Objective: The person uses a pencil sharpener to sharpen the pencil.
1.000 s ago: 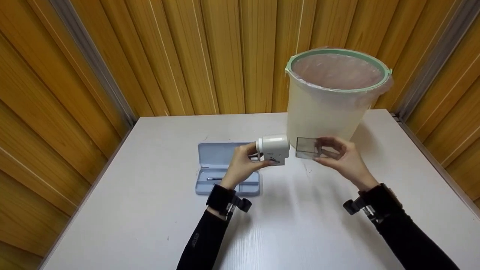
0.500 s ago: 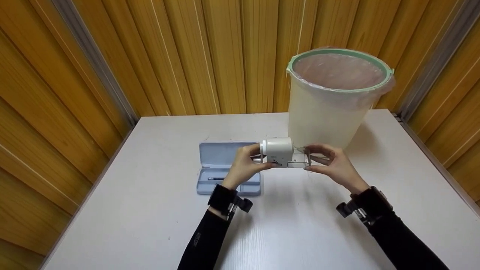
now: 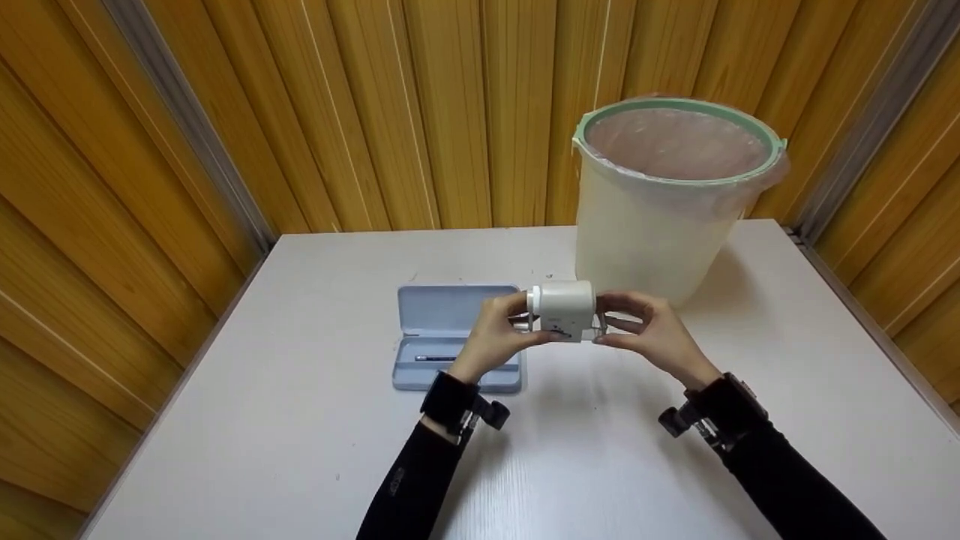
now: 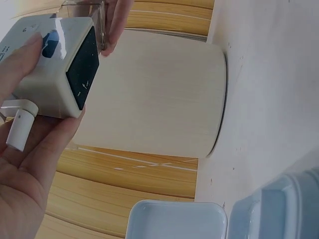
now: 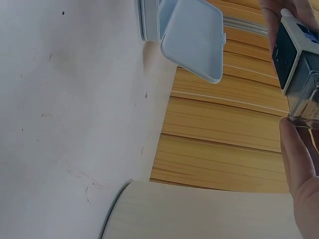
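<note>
My left hand (image 3: 491, 337) grips a white crank pencil sharpener (image 3: 566, 306) above the table, its thumb along the printed side. The crank handle (image 4: 21, 129) sticks out towards the left palm, and a dark base (image 4: 83, 69) shows in the left wrist view. From the other end my right hand (image 3: 652, 334) pinches the clear shavings drawer (image 5: 308, 102) between thumb and fingers. Most of the drawer sits inside the sharpener, with its outer end still protruding. Fingers hide part of it in the head view.
Behind the left hand lies an open light-blue pencil case (image 3: 439, 309), with a pencil (image 3: 433, 358) inside. A tall cream bin (image 3: 645, 232) with a green rim and pink liner stands at the back right of the white table (image 3: 300, 420). Wood-patterned panels surround the table.
The right hand has moved left with the drawer, which was apart from the sharpener and has slid into it. The left hand and sharpener have shifted slightly right and down.
</note>
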`<state>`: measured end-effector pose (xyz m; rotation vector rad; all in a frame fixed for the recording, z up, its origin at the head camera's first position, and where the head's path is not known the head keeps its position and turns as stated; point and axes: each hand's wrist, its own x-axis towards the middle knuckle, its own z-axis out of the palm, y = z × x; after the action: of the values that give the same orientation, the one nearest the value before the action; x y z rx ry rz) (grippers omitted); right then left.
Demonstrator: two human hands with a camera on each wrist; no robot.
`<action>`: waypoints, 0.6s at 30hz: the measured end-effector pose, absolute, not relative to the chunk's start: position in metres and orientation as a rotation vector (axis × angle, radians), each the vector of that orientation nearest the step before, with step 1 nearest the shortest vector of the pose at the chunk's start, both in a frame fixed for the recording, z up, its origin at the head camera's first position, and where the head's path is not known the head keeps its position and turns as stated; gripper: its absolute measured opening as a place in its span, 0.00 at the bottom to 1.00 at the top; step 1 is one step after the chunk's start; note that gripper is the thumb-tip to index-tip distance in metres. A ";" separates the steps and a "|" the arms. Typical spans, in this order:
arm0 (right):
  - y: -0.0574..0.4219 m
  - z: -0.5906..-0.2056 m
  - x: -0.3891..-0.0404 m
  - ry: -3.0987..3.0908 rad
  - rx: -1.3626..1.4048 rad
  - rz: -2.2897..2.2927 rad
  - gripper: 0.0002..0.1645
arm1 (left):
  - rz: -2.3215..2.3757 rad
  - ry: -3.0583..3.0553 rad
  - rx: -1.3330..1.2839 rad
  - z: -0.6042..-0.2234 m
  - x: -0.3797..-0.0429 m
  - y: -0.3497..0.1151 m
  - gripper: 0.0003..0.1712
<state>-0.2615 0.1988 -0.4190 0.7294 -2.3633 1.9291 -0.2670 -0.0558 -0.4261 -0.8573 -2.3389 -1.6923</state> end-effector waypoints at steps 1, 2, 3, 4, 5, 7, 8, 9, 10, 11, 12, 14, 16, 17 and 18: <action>0.198 -0.419 -0.261 -2.368 0.722 1.929 0.37 | -1.697 -2.341 -0.850 -0.426 -0.267 -0.056 0.28; 0.197 -0.419 -0.261 -2.377 0.713 1.926 0.37 | -1.703 -2.342 -0.848 -0.426 -0.267 -0.056 0.28; 0.196 -0.419 -0.261 -2.391 0.704 1.921 0.38 | -1.704 -2.345 -0.846 -0.426 -0.267 -0.055 0.27; 0.194 -0.419 -0.261 -2.405 0.690 1.920 0.38 | -1.702 -2.346 -0.848 -0.426 -0.267 -0.054 0.27; 0.193 -0.419 -0.261 -2.421 0.681 1.914 0.38 | -1.701 -2.344 -0.854 -0.426 -0.266 -0.053 0.27; 0.190 -0.419 -0.261 -2.442 0.667 1.909 0.39 | -1.691 -2.346 -0.867 -0.426 -0.266 -0.052 0.27; 0.189 -0.419 -0.261 -2.446 0.664 1.909 0.39 | -1.690 -2.343 -0.874 -0.427 -0.266 -0.051 0.27; 0.188 -0.420 -0.261 -2.445 0.663 1.910 0.39 | -1.684 -2.342 -0.877 -0.427 -0.266 -0.050 0.27; 0.187 -0.420 -0.261 -2.442 0.662 1.912 0.38 | -1.683 -2.339 -0.879 -0.427 -0.266 -0.050 0.27; 0.187 -0.421 -0.261 -2.438 0.667 1.911 0.38 | -1.681 -2.339 -0.879 -0.427 -0.266 -0.049 0.27; 0.186 -0.421 -0.261 -2.434 0.669 1.916 0.38 | -1.678 -2.342 -0.877 -0.427 -0.266 -0.049 0.27; 0.186 -0.422 -0.262 -2.435 0.673 1.915 0.39 | -1.682 -2.341 -0.871 -0.428 -0.267 -0.050 0.27; 0.187 -0.422 -0.262 -2.457 0.676 1.893 0.39 | -1.682 -2.349 -0.861 -0.428 -0.267 -0.049 0.27; 0.187 -0.421 -0.262 -2.469 0.684 1.878 0.40 | -1.683 -2.351 -0.857 -0.429 -0.267 -0.049 0.27; 0.187 -0.420 -0.262 -2.480 0.690 1.863 0.41 | -1.684 -2.354 -0.852 -0.429 -0.267 -0.049 0.28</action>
<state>-0.2616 0.1866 -0.4205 0.6901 -2.4798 1.8631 -0.2669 -0.0490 -0.4289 -0.8522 -2.3545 -1.6843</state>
